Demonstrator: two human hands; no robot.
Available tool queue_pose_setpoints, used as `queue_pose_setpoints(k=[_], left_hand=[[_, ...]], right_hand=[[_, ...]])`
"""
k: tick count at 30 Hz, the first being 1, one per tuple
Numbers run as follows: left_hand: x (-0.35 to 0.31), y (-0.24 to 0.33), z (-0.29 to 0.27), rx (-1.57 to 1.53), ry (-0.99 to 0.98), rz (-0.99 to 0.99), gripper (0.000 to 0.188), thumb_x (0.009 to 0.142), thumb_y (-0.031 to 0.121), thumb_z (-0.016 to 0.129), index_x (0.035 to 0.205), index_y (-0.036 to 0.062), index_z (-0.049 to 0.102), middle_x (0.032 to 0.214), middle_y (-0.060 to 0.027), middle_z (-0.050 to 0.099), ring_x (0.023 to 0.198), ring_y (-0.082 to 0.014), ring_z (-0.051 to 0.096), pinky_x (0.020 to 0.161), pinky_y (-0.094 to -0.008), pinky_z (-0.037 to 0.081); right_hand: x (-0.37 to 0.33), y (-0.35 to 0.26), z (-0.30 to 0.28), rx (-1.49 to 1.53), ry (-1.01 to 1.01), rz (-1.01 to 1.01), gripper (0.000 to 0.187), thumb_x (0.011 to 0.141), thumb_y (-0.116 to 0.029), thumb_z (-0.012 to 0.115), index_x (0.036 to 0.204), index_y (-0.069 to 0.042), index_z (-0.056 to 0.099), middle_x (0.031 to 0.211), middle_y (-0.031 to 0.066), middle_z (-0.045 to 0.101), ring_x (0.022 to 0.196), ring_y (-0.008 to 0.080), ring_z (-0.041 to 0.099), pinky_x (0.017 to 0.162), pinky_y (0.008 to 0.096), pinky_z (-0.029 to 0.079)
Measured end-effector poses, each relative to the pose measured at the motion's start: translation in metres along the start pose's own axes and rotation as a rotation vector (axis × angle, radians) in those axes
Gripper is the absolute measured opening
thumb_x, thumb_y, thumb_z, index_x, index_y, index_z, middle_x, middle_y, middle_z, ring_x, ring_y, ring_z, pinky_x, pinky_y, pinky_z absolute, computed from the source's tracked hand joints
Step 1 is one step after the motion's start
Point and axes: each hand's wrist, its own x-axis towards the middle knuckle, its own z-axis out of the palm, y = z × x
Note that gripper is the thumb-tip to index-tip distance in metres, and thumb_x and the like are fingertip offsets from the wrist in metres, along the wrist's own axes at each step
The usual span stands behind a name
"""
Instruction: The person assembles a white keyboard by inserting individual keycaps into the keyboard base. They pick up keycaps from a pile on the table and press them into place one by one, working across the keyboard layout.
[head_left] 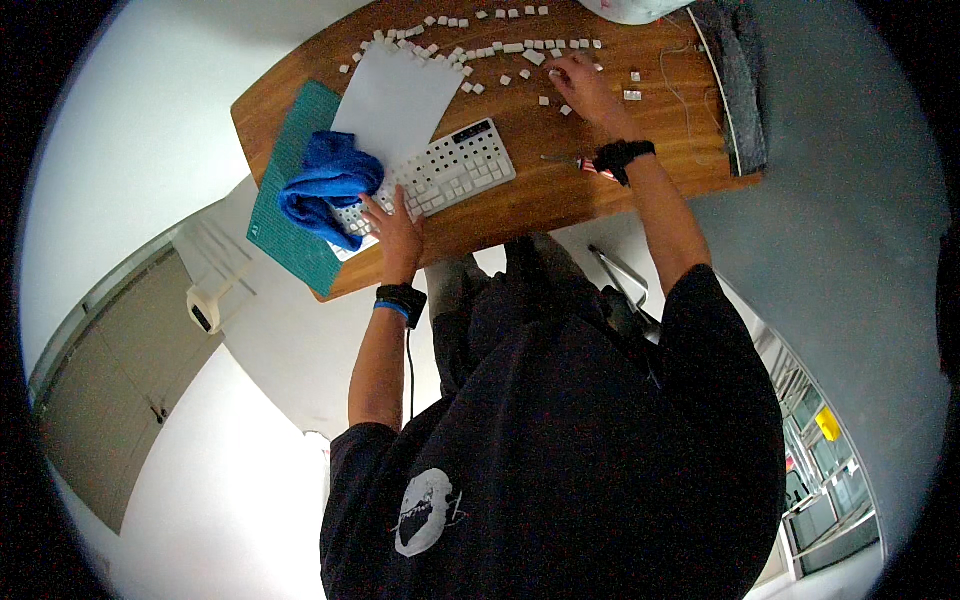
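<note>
A white keyboard (463,184) lies at the near edge of the table, with keycaps on its front rows and bare dark switch spots behind them. My left hand (400,238) rests on its left part, fingers spread and holding nothing. Farther right, my right hand (582,88) reaches among loose white keycaps, its fingers bent together at a small white keycap (554,74). Rows of loose keycaps (513,48) stretch across the far part of the table. A bunched blue cloth (335,178) covers the keyboard's left end.
A white sheet (395,100) lies behind the keyboard, partly over a green mat (305,120). Beside my right wrist is a screwdriver with a red-striped handle (597,168). A thin cable (677,95) and a dark panel (730,90) are at the right edge of the wooden table (560,205).
</note>
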Motion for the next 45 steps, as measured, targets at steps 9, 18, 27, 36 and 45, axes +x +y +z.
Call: queue_pose_setpoints(k=[9, 18, 27, 36, 45], left_hand=[[0.0, -0.004, 0.007, 0.047, -0.005, -0.008, 0.077, 0.088, 0.021, 0.077, 0.155, 0.0262, 0.038, 0.163, -0.035, -0.009, 0.141, -0.0698, 0.017, 0.102, -0.0766, 0.04], [-0.002, -0.009, 0.006, 0.021, 0.002, 0.006, 0.079, 0.086, 0.021, 0.079, 0.155, 0.0261, 0.038, 0.164, -0.0344, -0.009, 0.141, -0.07, 0.018, 0.1, -0.0769, 0.041], [0.002, -0.004, 0.006, 0.069, 0.018, 0.011, 0.08, 0.085, 0.021, 0.08, 0.154, 0.0255, 0.039, 0.163, -0.0352, -0.007, 0.141, -0.0687, 0.02, 0.101, -0.0758, 0.042], [0.0, 0.001, 0.002, 0.034, -0.029, -0.027, 0.078, 0.088, 0.02, 0.078, 0.155, 0.0242, 0.039, 0.164, -0.0338, -0.01, 0.142, -0.068, 0.019, 0.104, -0.0746, 0.041], [0.0, 0.002, 0.0, 0.017, -0.028, -0.017, 0.08, 0.088, 0.018, 0.078, 0.156, 0.027, 0.037, 0.164, -0.0337, -0.01, 0.142, -0.0684, 0.017, 0.102, -0.0752, 0.042]], right_hand=[[0.019, -0.135, -0.139, 0.233, 0.199, -0.112, 0.03, 0.091, -0.01, 0.077, 0.121, -0.012, 0.073, 0.111, 0.0048, 0.063, 0.093, 0.0148, 0.066, 0.081, 0.0273, 0.057], [0.02, -0.154, -0.147, 0.388, 0.248, -0.144, 0.032, 0.09, -0.008, 0.077, 0.122, -0.012, 0.071, 0.107, 0.0044, 0.065, 0.093, 0.0142, 0.066, 0.084, 0.0286, 0.057], [-0.029, -0.023, -0.023, -0.258, -0.089, 0.056, 0.026, 0.098, -0.022, 0.068, 0.122, -0.011, 0.071, 0.114, 0.0133, 0.067, 0.107, 0.033, 0.064, 0.097, 0.0468, 0.054], [-0.045, 0.019, 0.016, -0.199, 0.02, 0.259, 0.03, 0.099, -0.025, 0.065, 0.125, -0.011, 0.069, 0.126, 0.018, 0.064, 0.116, 0.0409, 0.06, 0.102, 0.0509, 0.051], [-0.028, 0.059, -0.001, -0.187, 0.085, 0.437, 0.029, 0.095, -0.016, 0.07, 0.123, -0.006, 0.068, 0.121, 0.0205, 0.066, 0.111, 0.0371, 0.063, 0.094, 0.0478, 0.055]])
